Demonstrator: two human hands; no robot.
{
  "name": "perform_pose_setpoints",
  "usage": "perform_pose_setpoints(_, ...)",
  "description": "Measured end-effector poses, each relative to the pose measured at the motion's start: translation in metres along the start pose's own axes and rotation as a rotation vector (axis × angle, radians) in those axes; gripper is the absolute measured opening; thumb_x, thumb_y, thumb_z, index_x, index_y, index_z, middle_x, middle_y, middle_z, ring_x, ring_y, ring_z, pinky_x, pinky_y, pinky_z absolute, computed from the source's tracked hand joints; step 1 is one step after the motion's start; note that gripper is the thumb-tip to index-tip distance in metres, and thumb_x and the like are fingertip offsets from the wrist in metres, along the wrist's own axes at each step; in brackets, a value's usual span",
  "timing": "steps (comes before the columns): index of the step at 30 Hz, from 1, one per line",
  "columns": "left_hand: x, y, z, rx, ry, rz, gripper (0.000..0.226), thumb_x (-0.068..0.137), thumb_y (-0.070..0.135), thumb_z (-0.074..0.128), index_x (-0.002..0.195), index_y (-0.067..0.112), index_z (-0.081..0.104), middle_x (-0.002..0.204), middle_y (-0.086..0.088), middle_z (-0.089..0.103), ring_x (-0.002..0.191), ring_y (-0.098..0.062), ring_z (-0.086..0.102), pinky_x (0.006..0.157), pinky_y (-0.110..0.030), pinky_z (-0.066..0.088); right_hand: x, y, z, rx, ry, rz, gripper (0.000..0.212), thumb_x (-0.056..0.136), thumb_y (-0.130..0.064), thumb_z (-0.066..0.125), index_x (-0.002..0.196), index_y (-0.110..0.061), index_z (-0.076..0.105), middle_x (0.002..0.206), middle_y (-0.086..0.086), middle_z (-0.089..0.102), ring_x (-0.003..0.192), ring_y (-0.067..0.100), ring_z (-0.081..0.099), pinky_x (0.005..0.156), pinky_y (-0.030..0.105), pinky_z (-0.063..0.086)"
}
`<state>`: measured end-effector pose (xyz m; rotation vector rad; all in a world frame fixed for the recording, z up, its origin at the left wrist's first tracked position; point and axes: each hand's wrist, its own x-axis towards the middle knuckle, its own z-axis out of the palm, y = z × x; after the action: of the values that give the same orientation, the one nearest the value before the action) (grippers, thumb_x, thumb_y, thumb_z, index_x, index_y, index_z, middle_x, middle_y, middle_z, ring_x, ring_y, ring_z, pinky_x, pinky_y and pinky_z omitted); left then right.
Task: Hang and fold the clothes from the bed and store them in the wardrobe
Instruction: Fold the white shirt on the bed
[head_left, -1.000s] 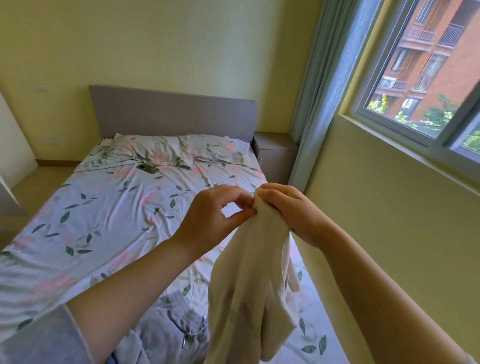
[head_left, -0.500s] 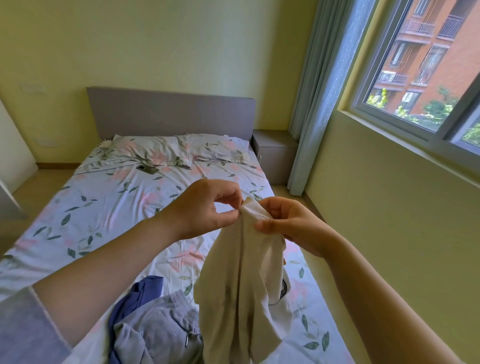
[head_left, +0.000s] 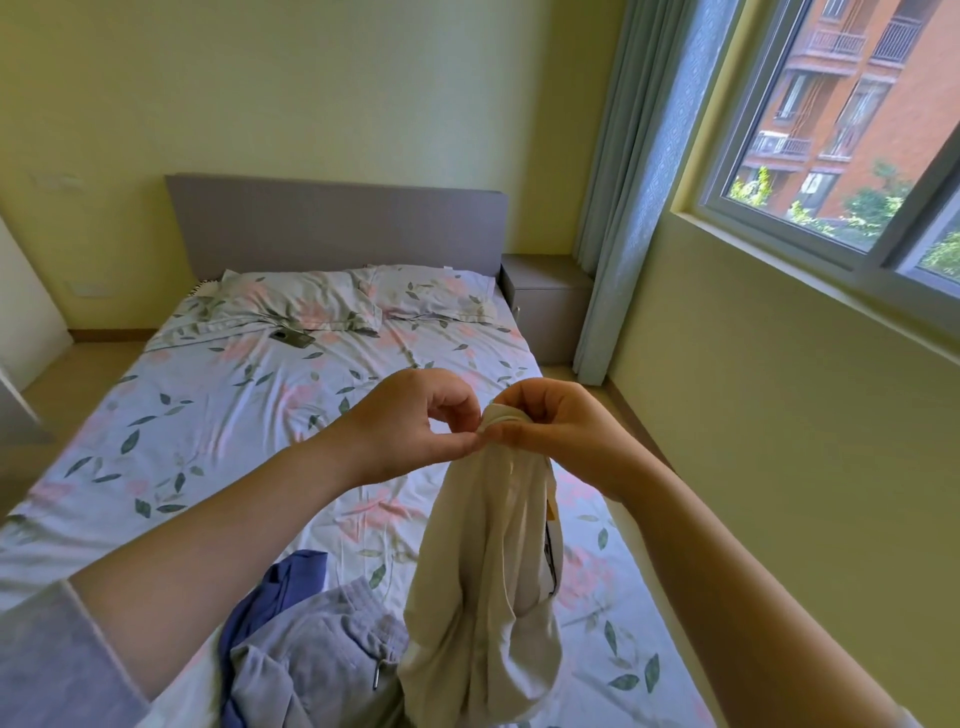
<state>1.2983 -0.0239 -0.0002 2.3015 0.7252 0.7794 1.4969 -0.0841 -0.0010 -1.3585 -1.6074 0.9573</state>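
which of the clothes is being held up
The cream garment: the left hand and right hand pinch its top so it hangs. The grey garment and blue garment lie on the bed.

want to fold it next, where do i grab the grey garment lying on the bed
Probably the ribbed drawstring band of the grey garment, taken from above on its left: it lies uppermost on the crumpled heap, and the hanging cream garment blocks the right side.

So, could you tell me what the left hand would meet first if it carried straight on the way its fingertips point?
The cream garment, bunched in the right hand. The left hand points rightward at its upper edge and seems to touch it.
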Motion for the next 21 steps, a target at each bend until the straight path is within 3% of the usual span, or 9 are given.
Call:
perform_pose_setpoints(4, 0.006, -0.005, -0.012, 0.062, 0.066, 0.027, 0.008, 0.081, 0.007, 0.072, 0.077, 0.012, 0.068, 0.075, 0.004, 0.067, 0.073, -0.009, 0.065, 0.074, -0.020, 0.055, 0.000, 0.014, -0.003, 0.024, -0.057, 0.053, 0.030, 0.079, -0.013, 0.081, 0.106, -0.012, 0.068, 0.096, 0.021, 0.070, 0.084, 0.036, 0.067, 0.086, 0.051, 0.056)
perform_pose_setpoints(6, 0.009, -0.009, -0.019, 0.107, 0.146, 0.015, 0.011, 0.081, 0.006, 0.068, 0.074, 0.012, 0.063, 0.069, 0.000, 0.063, 0.064, -0.011, 0.059, 0.065, -0.024, 0.051, -0.004, 0.031, -0.004, -0.005, -0.108, 0.109, 0.028, 0.079, -0.013, 0.081, 0.103, -0.016, 0.066, 0.072, -0.002, 0.070, 0.066, 0.012, 0.066, 0.065, 0.030, 0.057)
perform_pose_setpoints(8, 0.013, -0.015, -0.024, 0.155, 0.261, -0.024, 0.014, 0.083, 0.008, 0.064, 0.073, 0.013, 0.056, 0.065, -0.003, 0.056, 0.058, -0.015, 0.049, 0.059, -0.025, 0.042, -0.009, 0.049, -0.004, -0.054, -0.094, 0.164, 0.025, 0.078, -0.019, 0.082, 0.097, -0.020, 0.067, 0.062, -0.014, 0.063, 0.059, 0.001, 0.060, 0.058, 0.017, 0.048)
perform_pose_setpoints(12, 0.016, -0.029, -0.034, 0.217, 0.434, -0.096, 0.019, 0.085, 0.006, 0.057, 0.073, 0.012, 0.044, 0.061, -0.006, 0.047, 0.055, -0.017, 0.037, 0.052, -0.030, 0.031, -0.016, 0.075, -0.013, -0.102, -0.008, 0.224, 0.015, 0.076, -0.025, 0.082, 0.079, -0.021, 0.068, 0.066, -0.008, 0.059, 0.060, 0.008, 0.052, 0.060, 0.022, 0.040)
perform_pose_setpoints(15, 0.014, -0.036, -0.037, 0.329, 0.404, -0.145, 0.016, 0.087, 0.011, 0.058, 0.077, 0.014, 0.046, 0.061, 0.001, 0.048, 0.055, -0.018, 0.042, 0.053, -0.030, 0.033, -0.014, 0.080, -0.018, -0.098, 0.046, 0.225, 0.020, 0.078, -0.030, 0.076, 0.079, -0.012, 0.067, 0.068, -0.001, 0.057, 0.063, 0.013, 0.050, 0.064, 0.029, 0.037)
perform_pose_setpoints(21, 0.004, -0.043, -0.032, 0.382, 0.106, -0.257, 0.006, 0.094, 0.015, 0.052, 0.093, 0.019, 0.056, 0.066, 0.000, 0.056, 0.062, -0.019, 0.053, 0.056, -0.030, 0.036, -0.006, 0.089, -0.015, -0.136, 0.315, 0.210, 0.025, 0.087, -0.031, 0.072, 0.079, -0.008, 0.066, 0.059, -0.008, 0.051, 0.052, 0.007, 0.041, 0.053, 0.023, 0.033)
